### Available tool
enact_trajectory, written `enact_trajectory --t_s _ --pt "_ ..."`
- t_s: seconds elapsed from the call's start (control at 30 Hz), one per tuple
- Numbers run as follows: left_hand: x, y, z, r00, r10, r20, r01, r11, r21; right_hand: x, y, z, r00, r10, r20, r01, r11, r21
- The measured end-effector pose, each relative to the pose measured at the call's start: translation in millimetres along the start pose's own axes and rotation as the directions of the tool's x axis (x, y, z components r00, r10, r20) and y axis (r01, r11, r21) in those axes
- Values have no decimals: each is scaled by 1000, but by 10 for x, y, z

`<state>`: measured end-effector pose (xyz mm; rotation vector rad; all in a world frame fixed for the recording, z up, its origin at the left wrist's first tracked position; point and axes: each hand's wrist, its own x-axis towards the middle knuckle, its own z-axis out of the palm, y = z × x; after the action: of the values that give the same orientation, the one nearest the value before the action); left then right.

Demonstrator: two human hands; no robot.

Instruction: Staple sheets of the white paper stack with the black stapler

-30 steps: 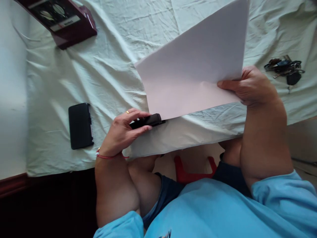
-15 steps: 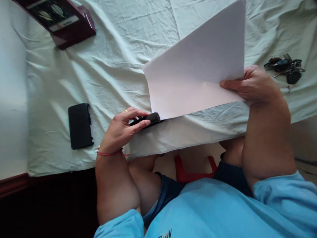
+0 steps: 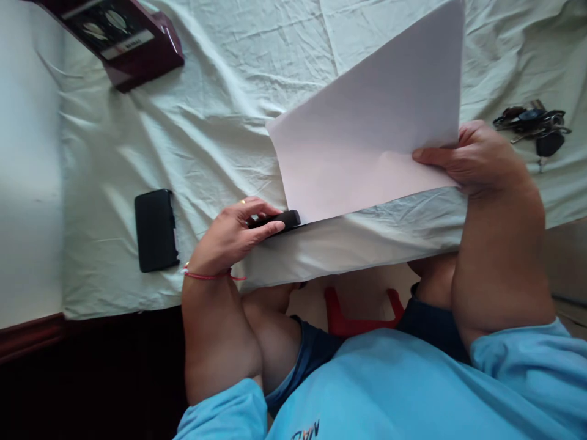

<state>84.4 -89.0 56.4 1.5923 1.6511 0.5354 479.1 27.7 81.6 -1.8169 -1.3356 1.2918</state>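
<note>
My left hand (image 3: 233,235) grips a small black stapler (image 3: 280,220) at the near edge of the table. The stapler's tip sits at the lower left corner of a stack of white paper (image 3: 367,131). My right hand (image 3: 477,159) pinches the paper's right edge, thumb on top, and holds the sheets tilted up off the pale green tablecloth (image 3: 220,110). A red thread bracelet circles my left wrist, and a ring shows on one finger.
A black phone (image 3: 156,230) lies on the cloth left of my left hand. A dark red box (image 3: 123,36) sits at the far left corner. A bunch of keys (image 3: 534,125) lies at the right. A red stool (image 3: 362,311) shows below the table edge.
The paper's lower left corner has slid a little right and down toward the stapler. My left hand has kept its grip on the stapler and pressed it against that corner.
</note>
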Motion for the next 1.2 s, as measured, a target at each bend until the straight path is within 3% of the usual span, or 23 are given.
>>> enact_trajectory --t_s 0.27,0.47,0.6,0.7,0.77,0.83,0.9,1.0,1.07,1.2 --pt "97 64 3 998 1 56 -2 1000 15 47 50 35 999 -13 48 7 993 121" --pt "39 49 14 989 -77 126 99 979 -180 97 46 147 992 -88 -87 98 987 129" --pt "-1 57 30 981 -77 179 108 980 -167 223 106 254 974 -133 -181 175 954 245" --pt "44 -33 100 993 -107 -48 89 956 -281 310 180 295 967 -188 -173 238 908 345" --pt "112 -123 159 947 -192 -258 50 881 -470 336 221 306 959 -237 -155 281 873 399" --pt "187 -193 211 889 -285 -358 0 781 -624 332 244 316 948 -291 -126 316 835 450" --pt "243 -214 246 867 -322 -380 -53 700 -713 307 246 332 939 -332 -90 331 800 500" --pt "270 -172 267 899 -284 -334 -79 644 -761 265 224 367 934 -352 -64 328 773 543" --pt "260 -138 268 915 -261 -308 -67 654 -753 248 208 394 936 -347 -58 322 781 536" --pt "238 -136 267 906 -288 -310 -11 716 -698 252 199 445 953 -299 -57 287 820 495"
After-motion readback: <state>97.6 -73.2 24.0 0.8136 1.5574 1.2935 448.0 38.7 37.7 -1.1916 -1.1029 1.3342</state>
